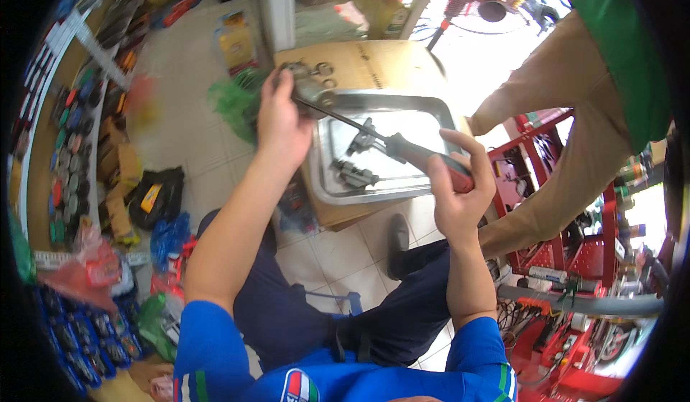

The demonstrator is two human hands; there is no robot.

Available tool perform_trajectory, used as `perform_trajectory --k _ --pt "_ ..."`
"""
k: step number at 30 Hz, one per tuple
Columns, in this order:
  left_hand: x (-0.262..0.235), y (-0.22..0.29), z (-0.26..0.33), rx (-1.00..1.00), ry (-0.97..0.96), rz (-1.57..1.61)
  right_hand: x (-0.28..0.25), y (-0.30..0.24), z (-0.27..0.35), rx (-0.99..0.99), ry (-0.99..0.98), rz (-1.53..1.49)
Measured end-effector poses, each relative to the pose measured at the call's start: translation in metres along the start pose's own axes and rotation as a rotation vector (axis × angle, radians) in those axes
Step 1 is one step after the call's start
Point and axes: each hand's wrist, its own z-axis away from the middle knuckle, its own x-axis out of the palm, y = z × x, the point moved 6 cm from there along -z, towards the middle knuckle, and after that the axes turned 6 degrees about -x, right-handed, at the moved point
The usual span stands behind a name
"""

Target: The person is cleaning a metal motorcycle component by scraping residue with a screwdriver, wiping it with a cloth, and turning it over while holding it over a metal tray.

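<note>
My left hand [282,123] grips a grey metal machine part [310,86] and holds it above the back left corner of a shiny metal tray [388,190]. My right hand [460,190] is closed around the red and black handle of a screwdriver [424,158]. Its long shaft runs up and left, and the tip meets the metal part. Two small dark metal pieces [356,174] lie in the tray under the tool.
The tray rests on a cardboard box [374,61] on the tiled floor. Another person in brown trousers [568,136] stands at the right beside a red tool rack [575,244]. Shelves of small goods line the left wall, with bags [154,197] on the floor.
</note>
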Motion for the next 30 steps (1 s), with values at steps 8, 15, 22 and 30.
perform_trajectory --k 8,15,22,30 --pt "-0.008 0.018 -0.007 -0.026 -0.046 -0.099 -0.022 0.067 -0.036 0.232 0.107 -0.091" --pt "-0.002 0.019 0.003 -0.082 -0.117 -0.234 -0.003 0.139 -0.024 0.414 -0.179 0.151" --pt "0.016 0.016 0.024 -0.112 -0.258 -0.420 0.004 0.120 -0.020 0.313 -0.384 0.792" --pt "0.025 -0.014 0.029 -0.139 -0.248 -0.501 0.008 0.113 -0.027 0.108 -0.317 0.902"
